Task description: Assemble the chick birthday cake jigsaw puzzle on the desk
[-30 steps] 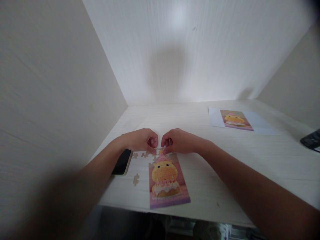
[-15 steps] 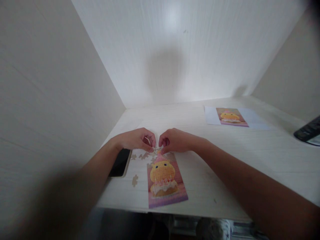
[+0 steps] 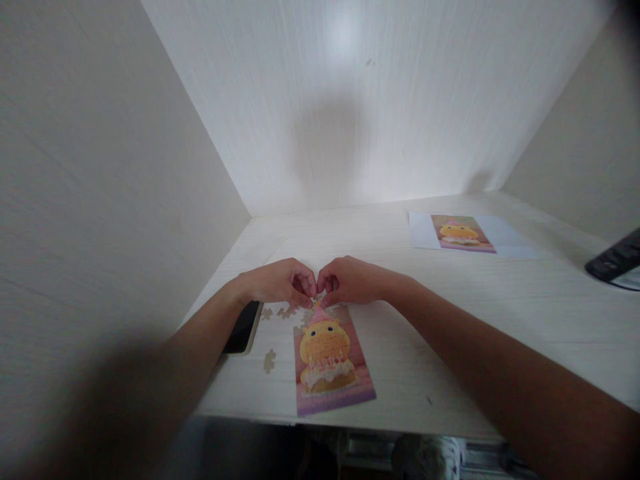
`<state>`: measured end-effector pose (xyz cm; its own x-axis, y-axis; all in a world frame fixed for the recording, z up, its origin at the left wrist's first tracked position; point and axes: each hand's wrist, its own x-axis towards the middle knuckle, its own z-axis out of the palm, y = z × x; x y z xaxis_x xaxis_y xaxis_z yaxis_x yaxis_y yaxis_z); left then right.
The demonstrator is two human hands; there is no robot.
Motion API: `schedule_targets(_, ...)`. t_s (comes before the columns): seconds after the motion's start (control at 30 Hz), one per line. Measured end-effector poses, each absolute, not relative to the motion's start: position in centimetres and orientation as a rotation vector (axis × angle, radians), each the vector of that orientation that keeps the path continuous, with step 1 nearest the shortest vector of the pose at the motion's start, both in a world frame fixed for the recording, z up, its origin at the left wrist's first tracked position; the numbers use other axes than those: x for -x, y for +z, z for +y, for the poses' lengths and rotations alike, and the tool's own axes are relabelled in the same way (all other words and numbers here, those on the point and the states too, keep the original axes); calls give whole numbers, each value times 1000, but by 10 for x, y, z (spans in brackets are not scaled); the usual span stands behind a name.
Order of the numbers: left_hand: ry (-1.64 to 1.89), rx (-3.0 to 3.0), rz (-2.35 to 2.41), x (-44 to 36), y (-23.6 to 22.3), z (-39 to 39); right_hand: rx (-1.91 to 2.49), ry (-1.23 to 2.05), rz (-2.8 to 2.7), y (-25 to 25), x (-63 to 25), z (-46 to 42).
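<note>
A partly assembled jigsaw puzzle (image 3: pixel 327 367) lies near the table's front edge, showing a yellow duck-like figure in a pink hat above a cake. Its upper left edge is ragged. At its top, my left hand (image 3: pixel 285 280) is closed, thumb and fingers pinching a small jigsaw piece mostly hidden by the fingertips. My right hand (image 3: pixel 353 280) is closed too, its fingertips pinching a piece by the hat's tip; the two hands nearly touch. Loose pieces lie left of the puzzle: one jigsaw piece (image 3: pixel 269 361) lower down, several more near my left hand.
A phone (image 3: pixel 245 328) lies partly under my left forearm. At the back right is a white sheet (image 3: pixel 423 231) with a printed picture (image 3: pixel 463 233) of the same figure. A black object (image 3: pixel 617 260) stands at the right edge. Walls (image 3: pixel 330 100) enclose the table's back and sides.
My left hand has shifted slightly right and down, bringing its fingertips closer to my right hand at the puzzle's top. My right hand has hardly moved.
</note>
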<state>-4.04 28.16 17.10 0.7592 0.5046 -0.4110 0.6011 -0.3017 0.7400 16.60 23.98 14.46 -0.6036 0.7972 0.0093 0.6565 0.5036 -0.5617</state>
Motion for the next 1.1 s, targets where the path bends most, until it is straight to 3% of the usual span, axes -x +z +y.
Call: schedule_targets(1.1, -281, -2264, 777, 45, 180, 276, 1224, 783, -2452, 141, -167, 242)
